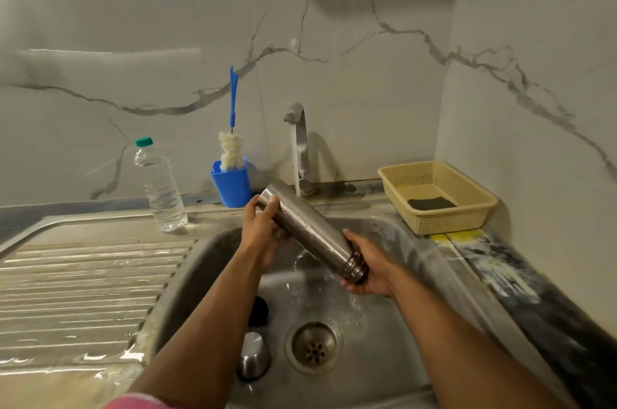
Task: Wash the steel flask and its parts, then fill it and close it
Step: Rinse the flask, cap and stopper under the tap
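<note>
Nearest me, a steel cap (252,356) lies in the sink (384,372). Above it I hold the flask (309,230) slanted — my right hand (370,270) grips the threaded mouth low and near, my left hand (260,230) curls round the base, high under the tap's (298,141) stream. Behind, on the desk (83,275), stand a bottle brush (231,141) and a water bottle (159,185).

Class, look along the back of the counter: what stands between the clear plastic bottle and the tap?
In the head view, a blue cup holding a bottle brush stands between the plastic bottle and the tap.
</note>
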